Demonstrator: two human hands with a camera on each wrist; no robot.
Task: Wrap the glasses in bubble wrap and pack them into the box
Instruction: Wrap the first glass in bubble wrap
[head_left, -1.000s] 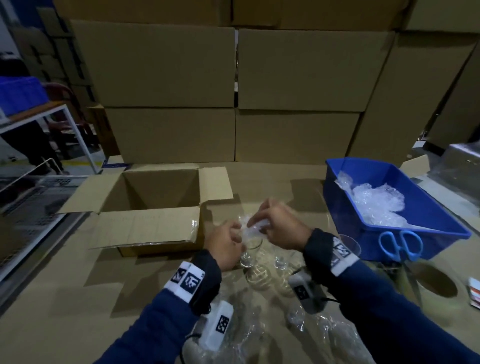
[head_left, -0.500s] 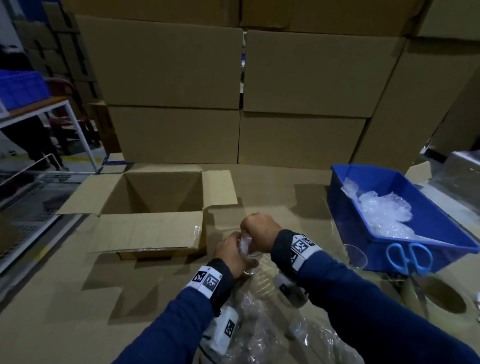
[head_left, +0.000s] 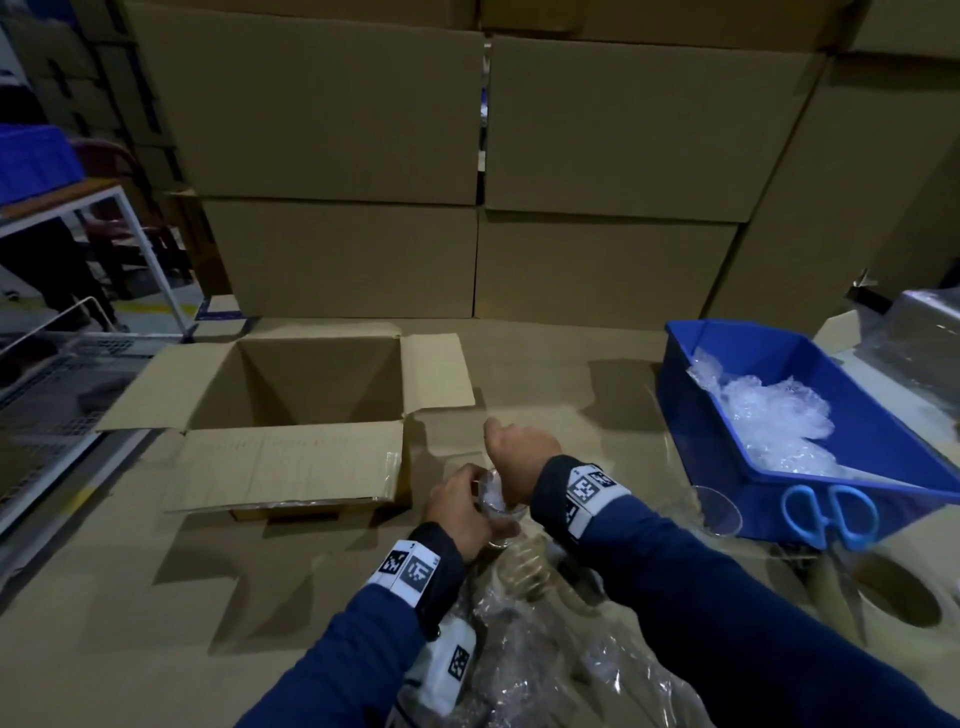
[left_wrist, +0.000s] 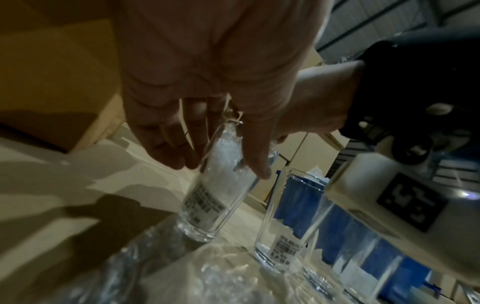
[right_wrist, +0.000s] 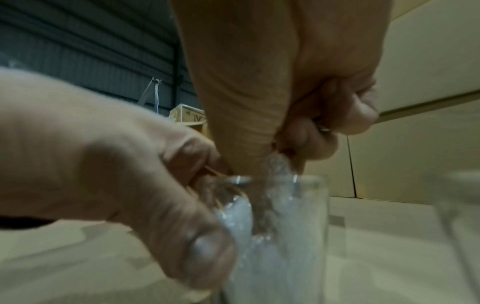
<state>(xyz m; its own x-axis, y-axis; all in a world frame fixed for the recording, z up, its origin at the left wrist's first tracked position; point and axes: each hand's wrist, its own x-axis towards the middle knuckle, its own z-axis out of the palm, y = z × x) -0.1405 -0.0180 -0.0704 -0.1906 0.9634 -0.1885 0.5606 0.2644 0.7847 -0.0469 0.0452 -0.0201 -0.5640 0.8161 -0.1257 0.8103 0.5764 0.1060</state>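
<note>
Since half a second ago your right hand (head_left: 522, 451) has pushed deeper, its curled fingers now pressing the wad of bubble wrap (left_wrist: 225, 164) down inside the glass (left_wrist: 213, 197), and your left hand (head_left: 457, 512) stays wrapped around the glass near its rim. The glass stands upright on the cardboard tabletop (head_left: 104, 597) between your hands, with the open box (head_left: 291, 395) at about 10 o'clock from it, its inside showing nothing. A second glass (left_wrist: 291, 226) stands just beside it, and the blue bin (head_left: 857, 395) at 2 o'clock holds more crumpled bubble wrap, scissors (head_left: 830, 514) lying across its near rim.
</note>
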